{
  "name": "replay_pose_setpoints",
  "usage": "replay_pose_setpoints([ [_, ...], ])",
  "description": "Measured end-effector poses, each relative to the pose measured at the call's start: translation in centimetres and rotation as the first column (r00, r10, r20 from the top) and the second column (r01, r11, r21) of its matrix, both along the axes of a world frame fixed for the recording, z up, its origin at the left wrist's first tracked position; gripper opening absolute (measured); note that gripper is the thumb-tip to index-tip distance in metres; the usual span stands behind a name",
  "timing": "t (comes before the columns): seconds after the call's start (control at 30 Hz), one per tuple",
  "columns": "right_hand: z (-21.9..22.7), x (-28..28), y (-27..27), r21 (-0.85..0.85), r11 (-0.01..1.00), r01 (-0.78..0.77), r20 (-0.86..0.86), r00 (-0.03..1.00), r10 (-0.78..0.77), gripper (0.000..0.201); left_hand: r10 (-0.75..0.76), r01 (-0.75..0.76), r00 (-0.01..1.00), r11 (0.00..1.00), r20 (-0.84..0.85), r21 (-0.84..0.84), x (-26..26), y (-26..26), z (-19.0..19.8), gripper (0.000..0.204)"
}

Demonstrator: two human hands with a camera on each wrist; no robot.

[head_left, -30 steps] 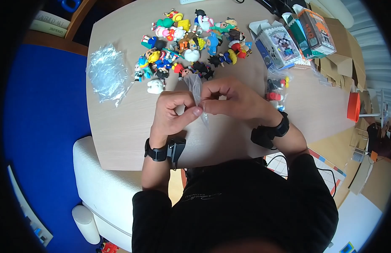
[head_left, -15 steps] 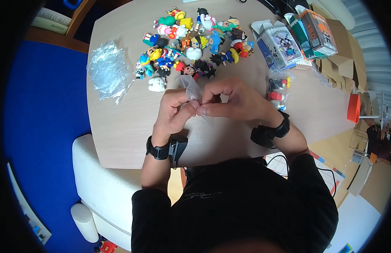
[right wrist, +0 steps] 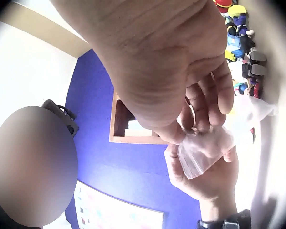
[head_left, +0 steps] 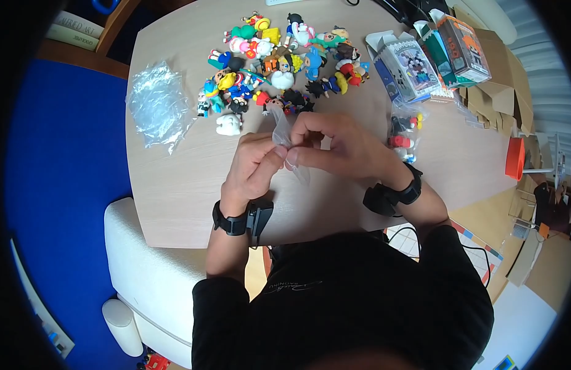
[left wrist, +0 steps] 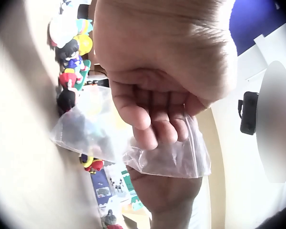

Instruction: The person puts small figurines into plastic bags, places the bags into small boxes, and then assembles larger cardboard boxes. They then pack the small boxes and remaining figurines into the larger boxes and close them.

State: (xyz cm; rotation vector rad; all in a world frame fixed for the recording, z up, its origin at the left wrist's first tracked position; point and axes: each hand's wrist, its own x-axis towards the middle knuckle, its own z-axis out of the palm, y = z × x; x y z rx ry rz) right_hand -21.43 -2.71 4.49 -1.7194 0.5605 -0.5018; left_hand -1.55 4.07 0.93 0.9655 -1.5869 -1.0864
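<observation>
A pale wood-grain desk (head_left: 180, 203) fills the centre of the frame, its upper middle crowded with a spread of multicoloured, rounded toy figurines (head_left: 281, 79). A crumpled heap of clear plastic (head_left: 159, 105) lies at upper left. Just below the figurines, a person's left hand (head_left: 253, 168) and right hand (head_left: 344, 147) meet, each pinching, thumb against fingers, a small, translucent plastic zip-seal bag (head_left: 281, 127) held above the desk near mid-frame. The step appears to be opening the bag; the next move likely calls for separating its thin layers at the seal without tearing.
</observation>
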Motion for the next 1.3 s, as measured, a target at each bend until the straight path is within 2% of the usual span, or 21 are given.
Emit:
replay_pose_setpoints([
  [0.2,0.3,-0.3,0.0,-0.17,0.985,-0.012,-0.031,1.0,0.007,0.012,0.014,-0.008,0.993,0.999,0.113,-0.05,-0.2,-0.3,0.2,0.016],
  [0.3,0.2,-0.7,-0.3,-0.154,0.988,0.026,-0.027,0.999,-0.031,0.009,0.044,-0.036,0.99,0.997,0.137,-0.064,-0.4,-0.3,0.3,0.014],
  [0.37,0.3,-1.1,-0.8,-0.212,0.973,0.088,-0.006,0.996,-0.091,0.008,0.09,-0.084,0.99,0.994,0.104,-0.067,-0.5,-0.3,0.0,0.014],
  [0.4,0.5,-1.4,-1.0,-0.241,0.963,0.118,0.006,0.993,-0.12,0.008,0.121,-0.11,0.982,0.991,0.145,-0.078,-0.3,-0.3,0.1,0.015],
  [0.5,1.7,-2.0,-1.1,-0.335,0.928,0.161,-0.135,0.967,-0.217,0.009,0.193,-0.168,0.956,0.978,0.223,-0.126,0.3,-0.4,0.2,0.021],
  [0.57,1.7,-1.9,-1.0,-0.372,0.915,0.157,-0.133,0.967,-0.219,0.009,0.216,-0.182,0.951,0.969,0.22,-0.166,0.2,-0.4,0.3,0.025],
  [0.6,1.7,-1.8,-0.9,-0.389,0.908,0.153,-0.132,0.967,-0.219,0.009,0.228,-0.196,0.953,0.966,0.2,-0.166,0.3,-0.3,0.3,0.025],
  [0.7,1.3,-1.9,-1.7,-0.257,0.955,0.146,-0.084,0.981,-0.172,0.012,0.276,-0.253,0.952,0.953,0.133,-0.166,0.5,-0.1,0.1,0.026],
  [0.8,0.0,-1.0,-3.1,-0.28,0.902,0.329,-0.059,0.932,-0.358,0.031,0.355,-0.351,0.935,0.93,0.019,-0.111,1.0,0.0,0.2,0.029],
  [0.9,-1.7,0.0,-4.6,-0.46,0.812,0.358,-0.131,0.878,-0.461,0.049,0.447,-0.449,0.88,0.893,-0.163,0.027,2.1,0.3,0.5,0.034],
  [0.97,-4.0,0.8,-5.7,-0.585,0.731,0.351,-0.116,0.856,-0.504,0.052,0.504,-0.498,0.812,0.861,-0.293,0.102,3.2,0.5,0.6,0.037],
  [1.0,-4.7,1.0,-6.2,-0.645,0.683,0.345,-0.105,0.844,-0.525,0.053,0.493,-0.459,0.799,0.87,-0.344,0.18,4.0,0.7,0.4,0.036],
  [1.1,-4.9,1.4,-6.4,-0.59,0.738,0.326,-0.238,0.804,-0.545,0.049,0.378,-0.321,0.892,0.916,-0.246,0.241,5.8,0.9,0.5,0.035],
  [1.13,-5.0,1.4,-6.5,-0.585,0.741,0.329,-0.228,0.81,-0.54,0.047,0.316,-0.28,0.936,0.935,-0.153,0.217,5.1,0.8,1.8,0.034],
  [1.23,-5.1,1.0,-6.7,-0.584,0.742,0.33,-0.203,0.826,-0.526,0.044,0.205,-0.193,0.978,0.948,-0.023,0.253,3.0,0.9,2.5,0.032],
  [1.27,-5.0,0.9,-6.7,-0.59,0.739,0.325,-0.196,0.83,-0.522,0.044,0.153,-0.167,0.983,0.973,0.098,0.157,2.7,0.7,2.3,0.03],
  [1.3,-5.0,0.8,-6.5,-0.593,0.738,0.322,-0.191,0.835,-0.517,0.045,0.147,-0.166,0.981,0.974,0.127,0.153,2.1,0.6,2.2,0.03],
])
